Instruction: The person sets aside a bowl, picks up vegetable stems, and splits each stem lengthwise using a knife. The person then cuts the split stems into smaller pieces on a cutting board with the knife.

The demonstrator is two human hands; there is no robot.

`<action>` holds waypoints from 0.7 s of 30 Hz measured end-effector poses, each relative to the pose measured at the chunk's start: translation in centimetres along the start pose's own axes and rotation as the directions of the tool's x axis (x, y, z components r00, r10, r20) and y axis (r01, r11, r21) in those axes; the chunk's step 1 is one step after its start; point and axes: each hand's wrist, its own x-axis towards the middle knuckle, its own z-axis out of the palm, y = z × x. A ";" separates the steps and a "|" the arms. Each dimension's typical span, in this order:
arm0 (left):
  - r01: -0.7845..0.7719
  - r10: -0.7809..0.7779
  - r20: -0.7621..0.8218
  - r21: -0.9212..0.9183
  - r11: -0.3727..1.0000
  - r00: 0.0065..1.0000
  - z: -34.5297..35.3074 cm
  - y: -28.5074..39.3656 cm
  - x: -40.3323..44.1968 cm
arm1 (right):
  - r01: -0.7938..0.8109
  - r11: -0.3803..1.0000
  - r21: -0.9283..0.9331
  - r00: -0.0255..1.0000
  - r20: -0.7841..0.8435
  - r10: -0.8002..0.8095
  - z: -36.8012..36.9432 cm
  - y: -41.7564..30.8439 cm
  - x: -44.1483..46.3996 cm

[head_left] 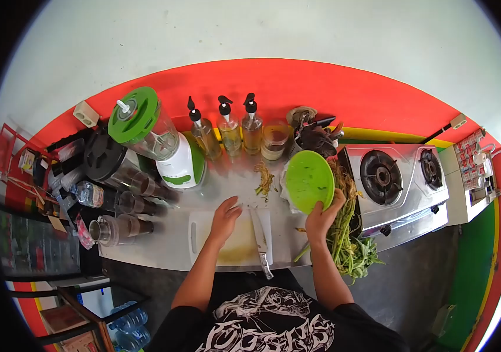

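My right hand point(324, 218) grips the near rim of a green plastic bowl point(309, 180), which is tilted toward me and has small green bits inside. Over the white cutting board point(202, 226), my left hand point(227, 218) holds nothing, its fingers apart. A knife point(260, 237) lies on the right part of the board, handle toward me. Leafy green stalks point(344, 240) lie right of my right hand, partly over the counter's edge. Some wilted scraps point(264, 179) rest on the counter behind the board.
A two-burner stove point(397, 182) stands at the right. Behind are three pump bottles point(229, 132), a jar point(274, 141) and a utensil holder point(316, 138). At the left are a green-lidded blender point(162, 141) and several clear containers point(115, 229). The steel counter point(162, 252) ends near my body.
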 end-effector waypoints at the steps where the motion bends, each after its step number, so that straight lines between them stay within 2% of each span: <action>1: -0.006 0.006 -0.062 0.004 1.000 0.998 -1.5 -0.5 -0.9 | -0.121 0.984 0.133 0.993 0.029 0.119 1.3 -0.9 -0.6; 2: -0.014 0.015 -0.124 0.009 1.000 0.992 -2.8 -0.9 -1.6 | -0.177 0.976 0.129 0.984 0.058 0.171 2.4 -1.9 -1.4; 3: -0.017 0.019 -0.121 0.020 1.000 0.992 -3.8 -1.1 -2.1 | -0.181 0.974 0.136 0.983 0.050 0.175 3.6 -1.9 -2.1; 5: 0.037 -0.040 -0.156 -0.027 0.999 0.987 -5.7 -1.2 -3.2 | -0.488 0.821 0.297 0.872 0.217 0.440 6.7 -0.9 -3.6; 6: 0.026 -0.024 -0.151 0.010 1.000 0.988 -6.6 -1.8 -3.2 | -0.574 0.775 0.265 0.816 0.270 0.511 8.0 -0.2 -4.5; 8: 0.041 -0.046 -0.127 -0.041 0.998 0.991 -7.8 -1.4 -3.3 | -0.613 0.723 0.318 0.788 0.308 0.533 11.4 0.5 -6.2; 9: 0.064 -0.074 -0.097 -0.096 0.993 0.993 -8.1 -1.5 -3.5 | -0.652 0.668 0.359 0.758 0.343 0.555 12.5 -0.3 -7.2; 10: 0.054 -0.063 -0.086 -0.100 0.993 0.994 -8.5 -1.6 -3.4 | -0.710 0.624 0.326 0.703 0.375 0.604 13.5 -0.9 -7.7; 13: 0.047 -0.052 -0.039 -0.129 0.991 0.998 -9.5 -2.1 -2.9 | -0.746 0.608 0.270 0.661 0.404 0.632 16.9 -0.7 -8.9; 14: 0.017 -0.020 -0.039 -0.080 0.997 0.999 -9.9 -2.5 -2.6 | -0.745 0.610 0.270 0.663 0.395 0.635 18.7 1.7 -9.6; 15: 0.023 -0.025 -0.027 -0.081 0.996 0.999 -10.4 -3.0 -2.6 | -0.594 0.786 0.172 0.797 0.255 0.547 20.7 5.3 -10.5; 16: -0.023 0.025 -0.030 0.083 0.996 0.999 -10.8 -3.4 -2.6 | -0.418 0.908 0.037 0.903 0.130 0.411 21.7 7.2 -11.1; 17: -0.070 0.078 -0.023 0.244 0.967 0.997 -11.2 -3.6 -2.5 | -0.420 0.907 0.032 0.903 0.116 0.414 21.8 6.1 -11.0; 18: -0.070 0.075 -0.010 0.243 0.968 0.997 -11.7 -3.7 -2.9 | -0.520 0.852 0.062 0.852 0.114 0.511 21.8 3.8 -10.5; 19: -0.165 0.159 0.055 0.508 0.845 0.986 -12.3 -3.8 -3.6 | -0.613 0.785 0.091 0.789 0.118 0.602 21.7 2.0 -10.1; 20: -0.254 0.223 0.141 0.722 0.644 0.965 -12.7 -3.9 -4.2 | -0.614 0.784 0.085 0.788 0.109 0.605 21.7 1.0 -10.1; 21: -0.257 0.219 0.148 0.717 0.648 0.964 -13.0 -4.2 -4.5 | -0.569 0.822 0.013 0.820 0.079 0.567 21.7 0.5 -10.3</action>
